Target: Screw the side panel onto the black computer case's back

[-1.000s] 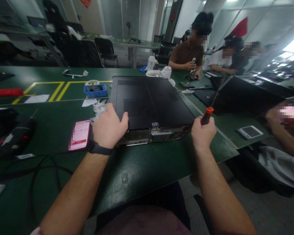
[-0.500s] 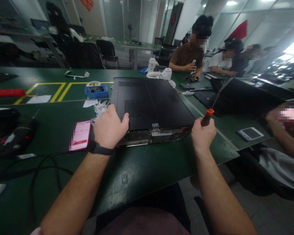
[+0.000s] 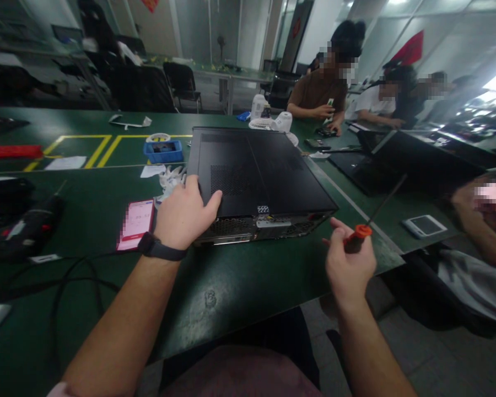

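A black computer case [image 3: 268, 171] lies flat on the green table, its rear panel with vents turned towards me. My left hand [image 3: 186, 215] grips its near left corner, thumb on the top cover and fingers over the side, their tips hidden. A screwdriver [image 3: 357, 238] with an orange and dark handle is held in my right hand [image 3: 350, 264], its shaft pointing up and away to the right. That hand is just off the case's near right corner, with the forefinger and thumb towards the case. I cannot tell whether they touch it.
Left of the case are a phone [image 3: 137, 225], crumpled white gloves [image 3: 171, 182], a blue tray [image 3: 163, 151] and a power drill [image 3: 28, 226] with black cables. Rightward lie a white device [image 3: 425, 226] and a laptop [image 3: 421, 157]. Other people sit behind and to the right.
My right hand has come away from the case's right corner, moving slightly down and right. The screwdriver has tilted further right. My left hand stays on the case.
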